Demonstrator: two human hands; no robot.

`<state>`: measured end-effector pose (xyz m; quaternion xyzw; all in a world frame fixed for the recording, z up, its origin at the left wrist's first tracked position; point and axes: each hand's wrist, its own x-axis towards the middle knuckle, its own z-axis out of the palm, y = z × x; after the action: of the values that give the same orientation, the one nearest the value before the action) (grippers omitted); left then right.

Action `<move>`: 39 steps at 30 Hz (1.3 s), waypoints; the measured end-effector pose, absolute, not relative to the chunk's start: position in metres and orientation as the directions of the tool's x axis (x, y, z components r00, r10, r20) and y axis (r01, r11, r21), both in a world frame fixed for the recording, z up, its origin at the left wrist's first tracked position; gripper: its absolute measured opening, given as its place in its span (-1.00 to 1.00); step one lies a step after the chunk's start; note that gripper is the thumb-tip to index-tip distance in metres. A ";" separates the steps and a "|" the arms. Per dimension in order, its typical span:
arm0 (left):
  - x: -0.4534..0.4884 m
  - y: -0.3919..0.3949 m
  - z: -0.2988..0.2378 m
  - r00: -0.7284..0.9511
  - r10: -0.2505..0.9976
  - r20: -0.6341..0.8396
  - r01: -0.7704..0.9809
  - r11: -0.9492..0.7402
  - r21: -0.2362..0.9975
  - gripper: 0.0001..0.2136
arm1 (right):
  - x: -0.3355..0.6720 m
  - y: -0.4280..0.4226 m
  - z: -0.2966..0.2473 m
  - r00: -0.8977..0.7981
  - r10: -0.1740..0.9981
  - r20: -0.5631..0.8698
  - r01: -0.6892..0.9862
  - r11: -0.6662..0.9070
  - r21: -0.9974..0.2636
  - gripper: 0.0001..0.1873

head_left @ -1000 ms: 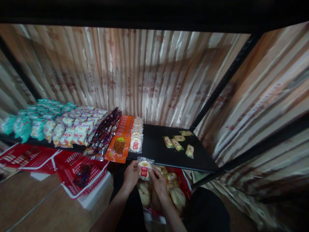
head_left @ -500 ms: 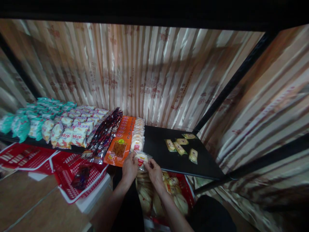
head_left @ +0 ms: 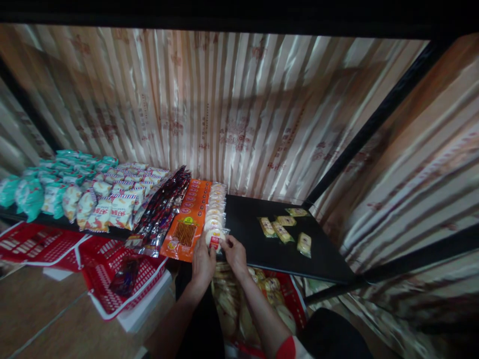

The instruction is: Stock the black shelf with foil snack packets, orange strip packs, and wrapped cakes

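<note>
Both my hands meet at the front of a row of clear packets of round white crackers point(head_left: 215, 209) on the black shelf. Between my left hand point(head_left: 204, 262) and my right hand point(head_left: 235, 254) is the frontmost cracker packet point(head_left: 214, 241), which has a red label. Fingers of each hand close on one side of it, and it lies at the shelf's front edge against the row. Just left of the row is a flat orange snack bag point(head_left: 186, 227) showing brown sticks.
Several small yellow packets point(head_left: 283, 233) lie on the right of the black shelf point(head_left: 247, 234). Dark shiny packets point(head_left: 164, 209), white bags point(head_left: 108, 209) and teal bags point(head_left: 32, 194) stand leftward. Red baskets point(head_left: 101, 294) sit below; one under my arms holds packaged snacks point(head_left: 228, 304). A black post point(head_left: 370, 127) rises at right.
My hands have moved slightly forward and up with the cracker packet, bringing it from in front of the shelf edge to the front end of the row. The view has shifted slightly.
</note>
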<state>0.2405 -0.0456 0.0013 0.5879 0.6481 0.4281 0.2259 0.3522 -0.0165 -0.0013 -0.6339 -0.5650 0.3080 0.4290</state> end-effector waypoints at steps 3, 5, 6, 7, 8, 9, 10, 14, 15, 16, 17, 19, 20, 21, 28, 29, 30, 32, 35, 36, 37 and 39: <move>0.242 -0.048 0.006 -0.157 0.951 0.265 0.685 -0.088 0.723 -0.56 | 0.352 -0.013 0.001 0.163 0.982 0.098 0.513 0.000 -0.858 -0.70; 0.243 -0.050 0.009 -0.127 0.950 0.286 0.755 -0.094 0.649 -0.61 | 0.351 -0.011 0.002 0.166 0.980 0.110 0.555 -0.001 -0.832 -0.71; 0.244 -0.051 0.010 -0.115 0.951 0.287 0.783 -0.091 0.615 -0.62 | 0.351 -0.010 0.002 0.170 0.978 0.119 0.574 0.000 -0.819 -0.72; 0.244 -0.051 0.011 -0.102 0.954 0.283 0.808 -0.086 0.583 -0.63 | 0.350 -0.009 0.002 0.173 0.977 0.126 0.589 0.000 -0.808 -0.73; 0.245 -0.051 0.011 -0.093 0.956 0.278 0.829 -0.081 0.553 -0.64 | 0.350 -0.008 0.002 0.174 0.976 0.132 0.599 0.001 -0.801 -0.74; 0.246 -0.051 0.010 -0.085 0.957 0.276 0.848 -0.076 0.525 -0.64 | 0.351 -0.008 0.001 0.172 0.976 0.134 0.607 0.002 -0.795 -0.75; 0.247 -0.050 0.009 -0.081 0.957 0.278 0.864 -0.072 0.499 -0.64 | 0.351 -0.007 0.000 0.170 0.977 0.132 0.615 0.000 -0.789 -0.76; 0.251 -0.045 -0.001 -0.091 0.938 0.333 0.905 -0.061 0.421 -0.66 | 0.352 -0.006 -0.002 0.146 0.981 0.125 0.667 -0.004 -0.745 -0.82; 0.252 -0.043 -0.003 -0.098 0.931 0.351 0.911 -0.058 0.408 -0.67 | 0.352 -0.006 -0.002 0.142 0.982 0.125 0.678 -0.005 -0.735 -0.83; 0.253 -0.042 -0.006 -0.104 0.925 0.367 0.916 -0.055 0.398 -0.68 | 0.351 -0.006 -0.002 0.138 0.982 0.128 0.685 -0.001 -0.728 -0.83; 0.254 -0.041 -0.008 -0.109 0.919 0.379 0.919 -0.052 0.390 -0.69 | 0.351 -0.006 -0.002 0.134 0.982 0.134 0.688 0.005 -0.726 -0.84; 0.255 -0.040 -0.010 -0.115 0.913 0.392 0.922 -0.049 0.384 -0.70 | 0.351 -0.006 -0.002 0.133 0.979 0.156 0.687 0.022 -0.726 -0.84; 0.255 -0.039 -0.011 -0.118 0.912 0.393 0.922 -0.047 0.385 -0.70 | 0.350 -0.006 -0.002 0.134 0.976 0.169 0.686 0.032 -0.727 -0.84; 0.255 -0.038 -0.011 -0.120 0.912 0.392 0.921 -0.045 0.387 -0.70 | 0.350 -0.005 -0.003 0.135 0.974 0.183 0.684 0.042 -0.728 -0.83; 0.255 -0.032 -0.011 -0.138 0.909 0.392 0.912 -0.037 0.407 -0.70 | 0.349 -0.003 -0.006 0.124 0.962 0.242 0.681 0.094 -0.726 -0.83; 0.255 -0.031 -0.011 -0.134 0.910 0.393 0.914 -0.040 0.403 -0.70 | 0.349 -0.003 -0.006 0.127 0.961 0.247 0.678 0.098 -0.728 -0.82; 0.255 -0.031 -0.010 -0.131 0.911 0.392 0.916 -0.040 0.400 -0.71 | 0.348 -0.003 -0.006 0.129 0.959 0.253 0.674 0.102 -0.732 -0.81; 0.255 -0.029 -0.010 -0.138 0.909 0.392 0.915 -0.034 0.402 -0.72 | 0.348 -0.002 -0.005 0.134 0.956 0.261 0.667 0.107 -0.737 -0.81; 0.256 -0.026 -0.008 -0.153 0.904 0.398 0.915 -0.023 0.403 -0.74 | 0.347 0.000 -0.004 0.144 0.955 0.260 0.667 0.101 -0.739 -0.80; 0.256 -0.025 -0.008 -0.152 0.904 0.401 0.916 -0.023 0.400 -0.74 | 0.347 0.001 -0.004 0.141 0.956 0.258 0.669 0.100 -0.736 -0.80; 0.256 -0.024 -0.008 -0.150 0.903 0.402 0.919 -0.023 0.394 -0.74 | 0.347 0.002 -0.004 0.139 0.956 0.257 0.671 0.100 -0.735 -0.79; 0.256 -0.021 -0.008 -0.148 0.902 0.404 0.924 -0.019 0.381 -0.75 | 0.348 0.004 -0.005 0.137 0.956 0.258 0.671 0.102 -0.735 -0.77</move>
<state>0.2557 -0.0212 -0.0079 0.6522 0.7002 0.2897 -0.0189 0.3475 0.0039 -0.0047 -0.6446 -0.6309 0.1825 0.3913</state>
